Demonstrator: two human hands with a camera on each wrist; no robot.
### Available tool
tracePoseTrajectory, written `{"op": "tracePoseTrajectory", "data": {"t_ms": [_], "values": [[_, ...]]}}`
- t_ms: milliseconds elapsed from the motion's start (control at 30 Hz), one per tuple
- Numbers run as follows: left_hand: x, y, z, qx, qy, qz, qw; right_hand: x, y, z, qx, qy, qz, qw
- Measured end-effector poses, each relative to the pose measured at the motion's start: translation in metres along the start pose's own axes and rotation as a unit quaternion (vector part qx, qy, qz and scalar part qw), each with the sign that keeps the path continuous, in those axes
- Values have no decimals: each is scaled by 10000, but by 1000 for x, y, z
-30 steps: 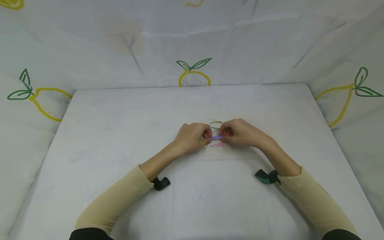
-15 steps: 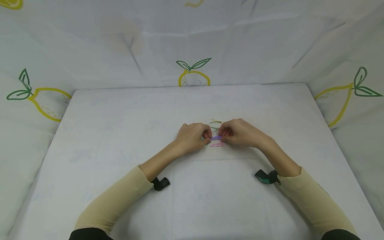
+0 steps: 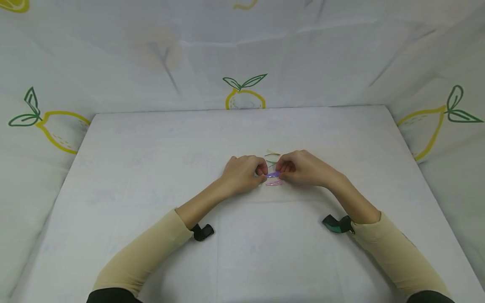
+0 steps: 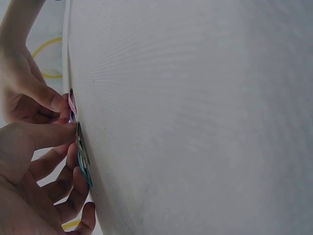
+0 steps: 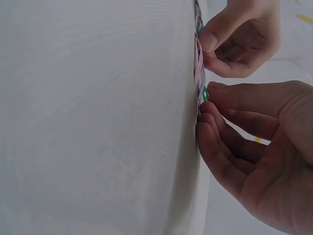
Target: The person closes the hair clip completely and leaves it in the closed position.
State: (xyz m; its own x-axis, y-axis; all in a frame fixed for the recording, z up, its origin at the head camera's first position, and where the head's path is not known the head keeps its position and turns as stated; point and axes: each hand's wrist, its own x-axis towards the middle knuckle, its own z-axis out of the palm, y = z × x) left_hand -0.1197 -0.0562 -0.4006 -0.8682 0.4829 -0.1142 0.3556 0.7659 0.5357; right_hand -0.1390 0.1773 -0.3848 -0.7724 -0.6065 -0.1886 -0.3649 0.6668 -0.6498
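In the head view, a purple snap hair clip (image 3: 273, 174) spans the gap between both hands, low over the white table. My left hand (image 3: 244, 172) pinches its left end between thumb and forefinger. The right hand (image 3: 303, 168) pinches the opposite end, its other fingers curled in. Just nearer to me lies a pink hair clip (image 3: 273, 183). Beyond the purple one are a green clip (image 3: 271, 162) and a yellowish clip (image 3: 273, 154). A teal clip (image 4: 84, 169) and a pale clip (image 4: 82, 142) show by the left fingers in the left wrist view.
A white cloth covers the table (image 3: 151, 147). White curtain walls with lemon drawings (image 3: 245, 99) stand at the back and both sides. Dark wrist cameras hang below the sleeves, the left camera (image 3: 203, 232) and the right camera (image 3: 336, 223).
Both hands keep their place at the purple hair clip, which seems to tilt slightly between the fingertips. The other clips stay where they were.
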Motion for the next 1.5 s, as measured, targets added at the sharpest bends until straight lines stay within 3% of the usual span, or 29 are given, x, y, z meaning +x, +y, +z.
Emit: {"op": "tracePoseTrajectory", "data": {"t_ms": [1100,1500], "values": [[3,2,-5,-4,153,-153,9998,3,1,-4,66,589,4,9982],[7,3,-5,146,348,-135,9992,5,5,-5,80,799,-30,9968]]}}
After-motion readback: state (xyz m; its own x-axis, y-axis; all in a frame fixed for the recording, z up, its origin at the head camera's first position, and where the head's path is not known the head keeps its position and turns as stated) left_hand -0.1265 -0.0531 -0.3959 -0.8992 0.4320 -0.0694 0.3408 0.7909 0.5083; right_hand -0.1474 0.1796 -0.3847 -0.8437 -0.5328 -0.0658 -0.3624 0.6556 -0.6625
